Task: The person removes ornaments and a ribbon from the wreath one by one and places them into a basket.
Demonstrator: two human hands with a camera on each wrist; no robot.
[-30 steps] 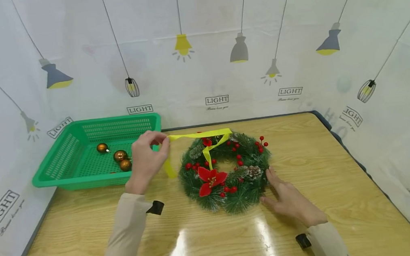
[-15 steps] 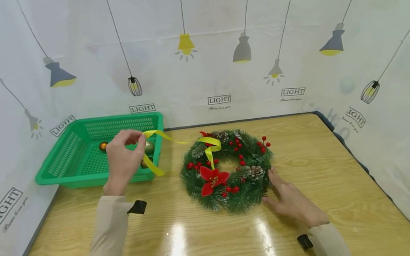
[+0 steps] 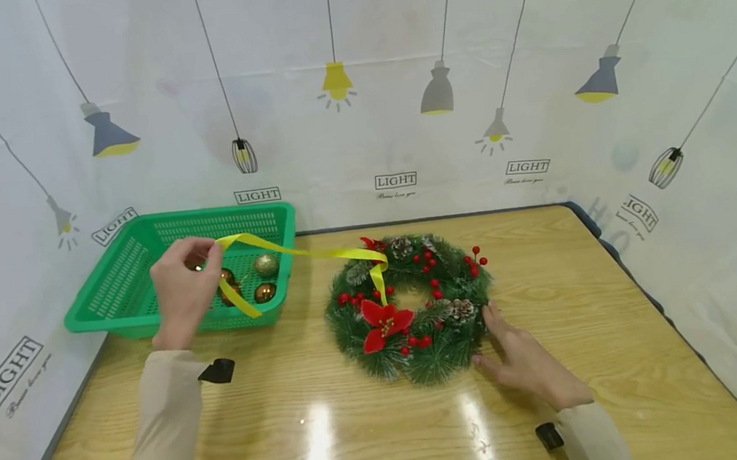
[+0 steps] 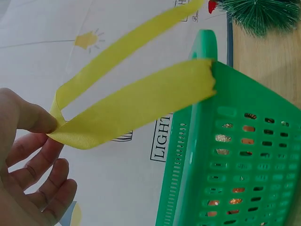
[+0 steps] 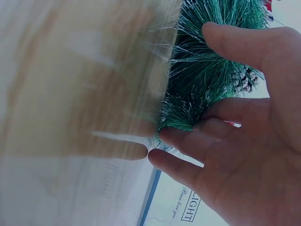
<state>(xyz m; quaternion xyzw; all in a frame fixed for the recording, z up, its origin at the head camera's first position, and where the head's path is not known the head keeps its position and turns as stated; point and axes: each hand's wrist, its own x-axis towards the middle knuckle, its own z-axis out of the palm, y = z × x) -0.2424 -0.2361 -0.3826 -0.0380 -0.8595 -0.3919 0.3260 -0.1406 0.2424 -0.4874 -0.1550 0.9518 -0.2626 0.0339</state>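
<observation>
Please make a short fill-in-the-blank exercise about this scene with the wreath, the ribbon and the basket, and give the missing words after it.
1. The left hand pinches a ribbon whose colour is ____.
2. The ribbon runs from that hand to the ____, which lies on the wooden table.
3. The right hand rests with straight fingers against the wreath, on its ____ side.
4. The round ornaments lie inside a ____ plastic basket.

Missing words: yellow; wreath; right; green

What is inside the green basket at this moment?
The green basket holds round ornaments: a glittery gold one and shiny bronze ones. The left hand pinching the yellow ribbon covers part of the floor, so the full count is unclear.
</observation>
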